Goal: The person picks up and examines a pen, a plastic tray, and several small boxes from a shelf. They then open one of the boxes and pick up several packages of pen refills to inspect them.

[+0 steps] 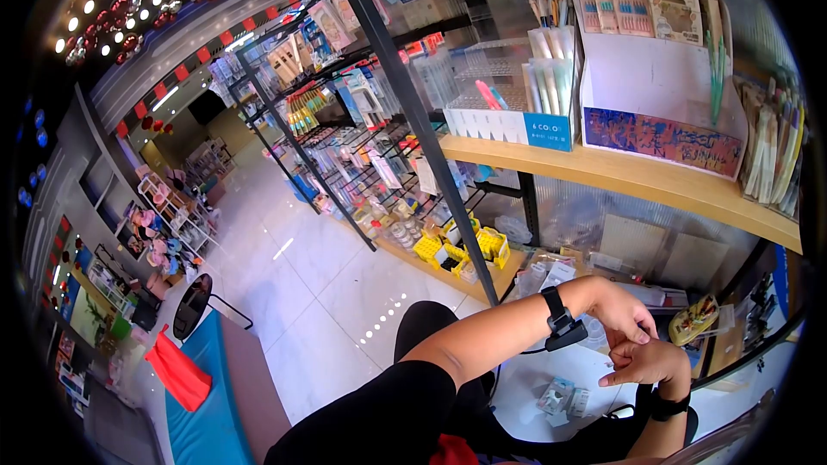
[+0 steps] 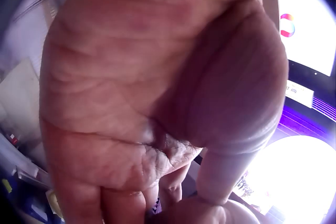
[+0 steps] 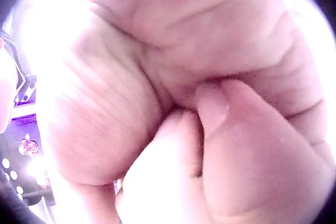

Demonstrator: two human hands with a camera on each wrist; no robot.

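Observation:
My left hand [image 1: 613, 310] bends down from a strapped wrist, its thumb meeting the right hand [image 1: 650, 363] at the knuckles. In the left wrist view the left palm [image 2: 121, 87] fills the frame, with the thumb reaching down to the other hand's skin. The right hand's fingers curl inward below the left hand, and its thumb points left. Up close in the right wrist view, bent fingers [image 3: 252, 150] press into the right palm [image 3: 220, 29]. No object shows between the hands; whether the left fingers grip the right hand I cannot tell.
A wooden shelf [image 1: 534, 167] with pen boxes stands in front. Yellow baskets [image 1: 493, 245] sit on the low shelf at left. Small packets [image 1: 558, 396] lie on the white surface below my hands. A red bag [image 1: 178, 370] rests on a blue bench [image 1: 220, 405].

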